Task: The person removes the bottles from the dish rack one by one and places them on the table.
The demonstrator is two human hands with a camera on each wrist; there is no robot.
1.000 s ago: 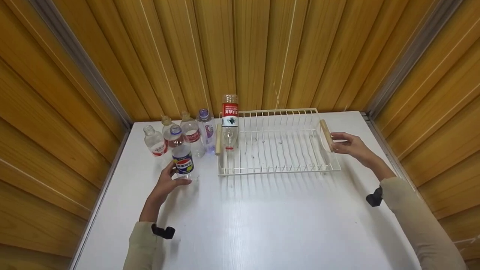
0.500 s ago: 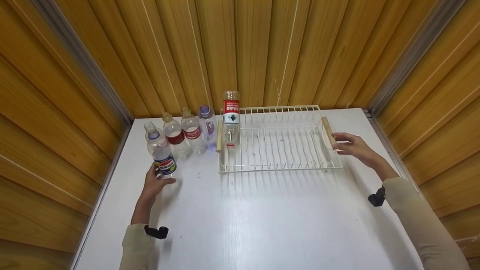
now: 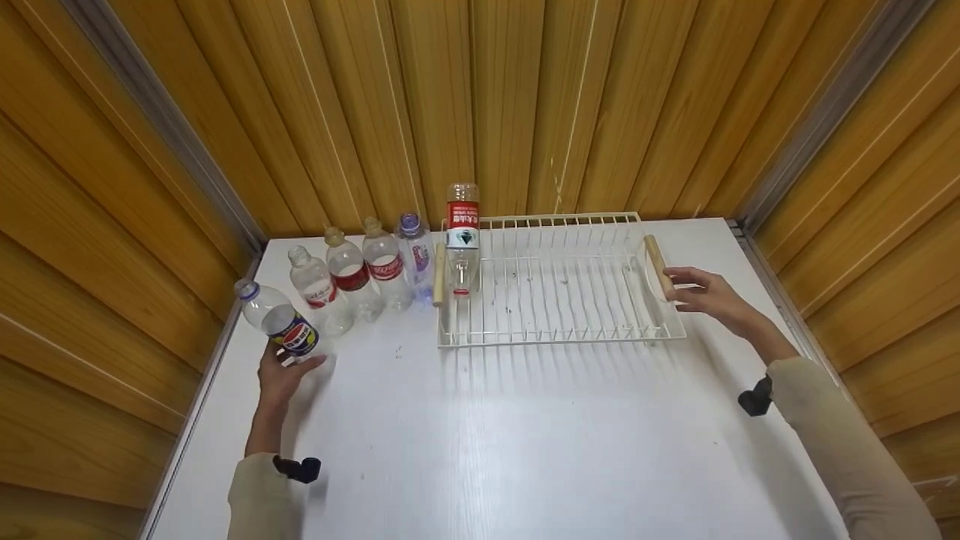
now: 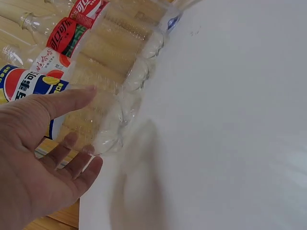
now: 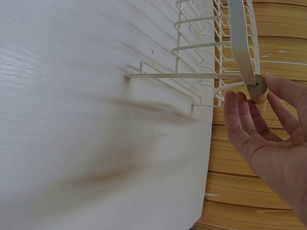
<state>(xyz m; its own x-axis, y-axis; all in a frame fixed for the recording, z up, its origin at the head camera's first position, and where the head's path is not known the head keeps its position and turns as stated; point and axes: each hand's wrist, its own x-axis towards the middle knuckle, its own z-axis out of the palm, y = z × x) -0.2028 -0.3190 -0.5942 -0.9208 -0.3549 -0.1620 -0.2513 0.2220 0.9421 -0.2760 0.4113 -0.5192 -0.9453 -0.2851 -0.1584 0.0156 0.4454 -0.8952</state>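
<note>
My left hand (image 3: 279, 381) holds a clear plastic bottle with a blue Pepsi-style label (image 3: 291, 331), at the left end of a row of bottles. In the left wrist view, thumb and fingers (image 4: 72, 105) lie on opposite sides of its lower part. Beside it stand a bottle with a white-and-red label (image 3: 321, 292) and two red-labelled bottles (image 3: 352, 279) (image 3: 387, 267). A purple-tinted bottle (image 3: 417, 259) ends the row. My right hand (image 3: 709, 298) grips the wooden handle (image 3: 659, 268) of a white wire dish rack (image 3: 562, 343), fingers and thumb about it.
An upside-down bottle with a red-and-white label (image 3: 463, 225) stands in the rack's left end, by the other wooden handle (image 3: 439, 274). Wood-panelled walls (image 3: 510, 105) enclose the white table (image 3: 480, 450) at the back and sides.
My left hand has carried the blue-labelled bottle leftward, from in front of the other bottles to the row's left end. The right hand stays at the rack's handle.
</note>
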